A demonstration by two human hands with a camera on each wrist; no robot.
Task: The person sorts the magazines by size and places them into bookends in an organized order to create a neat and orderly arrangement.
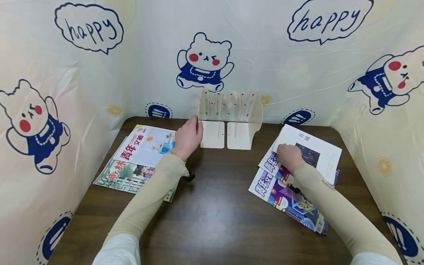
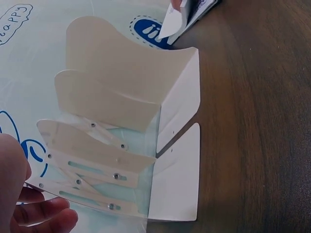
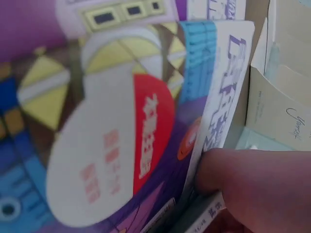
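Note:
My left hand (image 1: 188, 138) pinches the left outer panel of a cream expandable bookend rack (image 1: 212, 134). In the left wrist view the rack's (image 2: 121, 58) panels fan out, joined by slotted crossbars, and the fingers (image 2: 43, 212) curl at the outer panel's edge. Over the right-hand pile, my right hand (image 1: 291, 157) grips the left edge of a white-covered magazine (image 1: 326, 156) with a dark picture. Colourful purple magazines (image 1: 281, 197) lie under it. Close up in the right wrist view, the thumb (image 3: 257, 182) lies against a colourful magazine's (image 3: 194, 63) edge; the other fingers are mostly hidden.
Another pile of magazines (image 1: 134, 147) lies left on the brown table (image 1: 212, 221), partly beneath my left forearm. Behind the rack, a printed curtain (image 1: 152, 55) with bears surrounds the table's back and sides.

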